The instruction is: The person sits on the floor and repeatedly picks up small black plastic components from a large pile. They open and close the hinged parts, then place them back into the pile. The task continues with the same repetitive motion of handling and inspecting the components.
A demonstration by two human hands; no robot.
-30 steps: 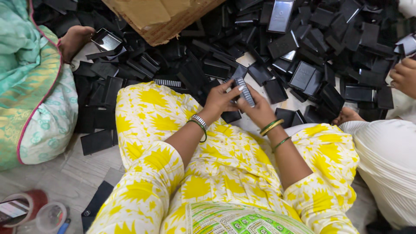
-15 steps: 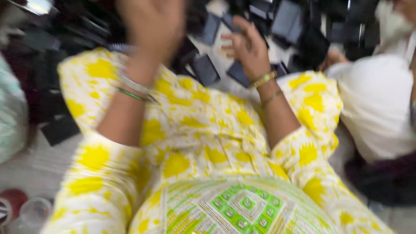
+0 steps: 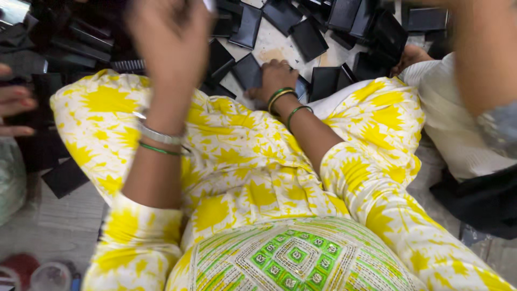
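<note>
Many flat black rectangular pieces point(image 3: 309, 37) lie scattered on the floor in front of my crossed legs in yellow-and-white cloth. My right hand point(image 3: 276, 77), with green bangles at the wrist, is low on the floor, its fingers curled down over the edge of one black flat piece point(image 3: 246, 71). My left hand point(image 3: 168, 37) is raised high near the camera and blurred. Its fingers point away, and a small pale thing shows at its top edge; what it holds is unclear.
Another person's fingers point(image 3: 13, 102) reach in at the left edge. A second person's arm point(image 3: 484, 59) and white clothing point(image 3: 458, 129) fill the right side. A red lid and a clear cup point(image 3: 48, 276) sit on the floor at the bottom left.
My head has tipped down and closer. The two hands, together a second ago on one small dark piece, have parted: the left rose, the right dropped onto the pile.
</note>
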